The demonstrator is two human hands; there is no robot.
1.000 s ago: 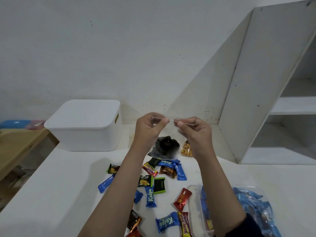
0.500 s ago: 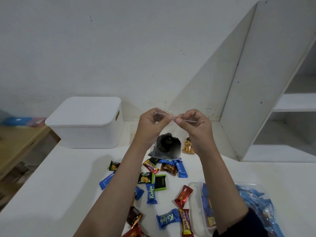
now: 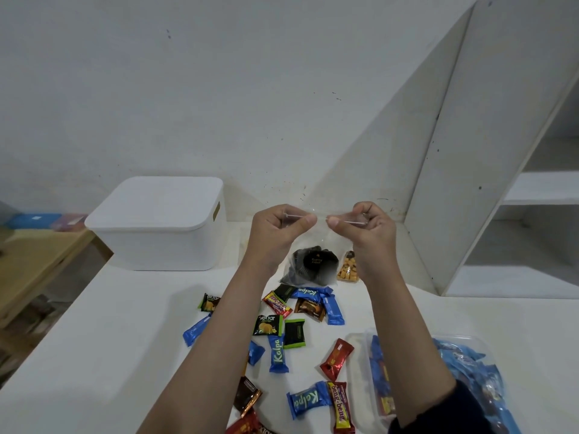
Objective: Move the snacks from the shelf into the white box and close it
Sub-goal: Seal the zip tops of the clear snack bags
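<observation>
Here, at frame centre, the left hand (image 3: 275,228) and right hand (image 3: 365,230) each pinch the top edge of a clear bag (image 3: 308,264) of dark snacks, thumbs nearly meeting. Loose snacks (image 3: 300,321) lie below on the table (image 3: 109,339). The white box (image 3: 159,223), centre left, stands lidded. Judged step: sealing the bag; next, the box must be opened.

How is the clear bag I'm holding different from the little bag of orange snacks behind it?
The clear bag hangs in the air, pinched at its top edge by the left hand and right hand; the orange snack bag stands on the table untouched. The clear bag holds something dark; the other holds orange cubes. The clear bag looks larger. Both are see-through.
</observation>
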